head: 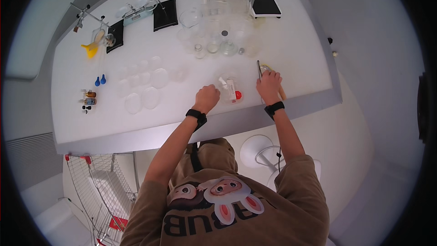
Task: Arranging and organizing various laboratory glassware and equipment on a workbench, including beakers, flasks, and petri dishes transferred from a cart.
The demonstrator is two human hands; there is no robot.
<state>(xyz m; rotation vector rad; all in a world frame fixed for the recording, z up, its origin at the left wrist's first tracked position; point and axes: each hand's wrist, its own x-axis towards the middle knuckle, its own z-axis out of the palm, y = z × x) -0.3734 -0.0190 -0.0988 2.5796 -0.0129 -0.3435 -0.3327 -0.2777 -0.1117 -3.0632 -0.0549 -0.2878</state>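
My left hand (pixel 207 98) rests near the front of the white table, its fingers curled; whether anything is inside them is hidden. Just right of it lies a clear round dish (pixel 225 100) holding a small white box (pixel 231 88) with writing and a red round piece (pixel 238 95). My right hand (pixel 269 86) is farther right, over a slim metal tool (pixel 258 66), a wooden-coloured rod (pixel 282 93) and a yellow-rimmed item (pixel 265 66). Its fingers point down among these, and what they grip cannot be made out.
Clear petri dishes (pixel 150 97) lie left of my hands, with two blue rubber bulbs (pixel 103 79) and small bottles (pixel 90 101) beyond. Glassware, including a flat-bottomed flask (pixel 228 48), stands ahead. Clamp stands (pixel 165 14), a balance (pixel 138 15) and a yellow funnel (pixel 90 50) are farther back.
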